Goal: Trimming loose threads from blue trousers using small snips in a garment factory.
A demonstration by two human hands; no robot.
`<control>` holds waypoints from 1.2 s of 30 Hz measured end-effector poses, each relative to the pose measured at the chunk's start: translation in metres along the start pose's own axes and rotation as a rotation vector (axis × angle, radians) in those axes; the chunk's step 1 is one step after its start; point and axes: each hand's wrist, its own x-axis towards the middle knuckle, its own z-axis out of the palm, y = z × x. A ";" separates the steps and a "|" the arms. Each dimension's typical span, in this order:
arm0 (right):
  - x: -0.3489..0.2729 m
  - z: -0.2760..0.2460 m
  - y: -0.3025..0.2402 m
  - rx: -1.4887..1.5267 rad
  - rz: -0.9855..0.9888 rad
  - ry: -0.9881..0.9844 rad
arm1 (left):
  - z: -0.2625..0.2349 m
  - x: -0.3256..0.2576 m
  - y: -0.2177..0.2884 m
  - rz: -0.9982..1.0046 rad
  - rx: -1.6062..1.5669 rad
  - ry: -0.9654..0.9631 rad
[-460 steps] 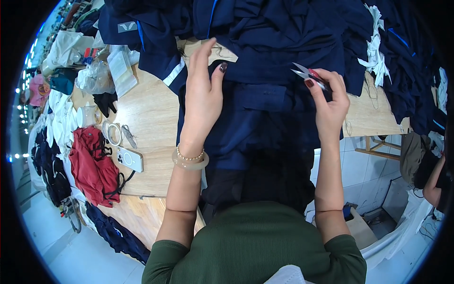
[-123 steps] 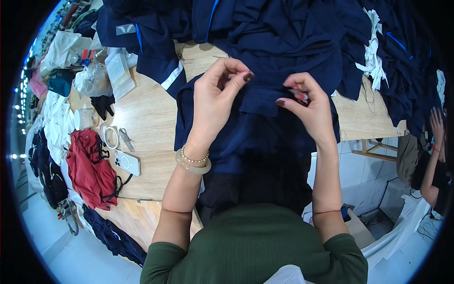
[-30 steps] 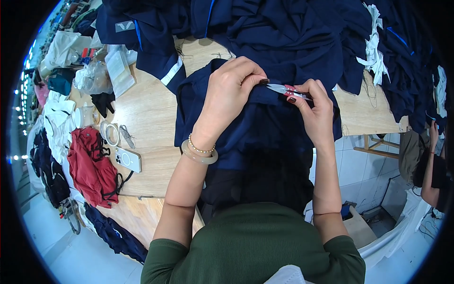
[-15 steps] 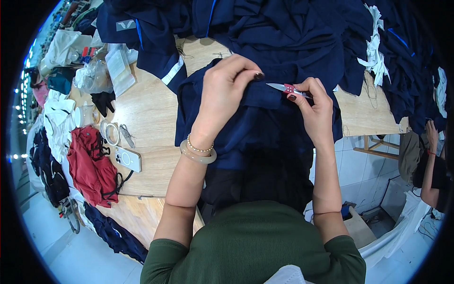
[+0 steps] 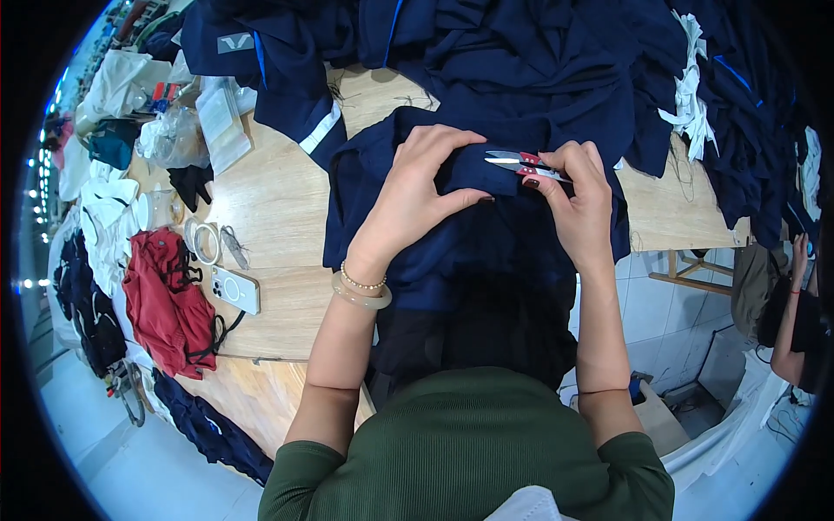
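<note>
The thread snips (image 5: 521,164) lie nearly level between the two hands, their long axis running left to right with the silver blade tips pointing toward the left hand (image 5: 415,201) and the red-marked grip end buried in the right hand (image 5: 578,204). They are small and slim, bright metal with a red patch near the pinching fingers. The right hand is clamped on the snips between thumb and fingers; the left hand is closed on a fold of the dark navy garment (image 5: 486,234), thumb under and fingers over, bunching the cloth just beside the blade tips. The hands are close but not touching, with the blades in the gap. The garment spreads below and around both hands and hangs over the near edge of the wooden counter (image 5: 269,217). Beyond the hands a heap of navy clothing (image 5: 539,61) covers the far side of the counter. Well to the left of the left hand lie a white phone (image 5: 233,289), a red cloth bundle (image 5: 165,300) and a roll of clear tape (image 5: 205,242). Far to the right of the right hand another person's arm (image 5: 789,330) shows at the edge.
</note>
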 end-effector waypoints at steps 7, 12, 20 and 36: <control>-0.001 0.006 0.001 0.100 0.131 0.059 | 0.006 -0.002 0.000 -0.014 -0.091 0.041; 0.005 0.008 -0.014 0.466 0.255 0.093 | 0.008 -0.004 0.001 -0.076 -0.147 0.041; 0.013 0.031 -0.025 -0.027 -0.163 0.027 | 0.018 -0.003 0.003 -0.034 0.002 0.092; 0.009 0.018 -0.010 0.511 0.219 0.019 | 0.020 -0.004 0.007 -0.036 -0.059 0.091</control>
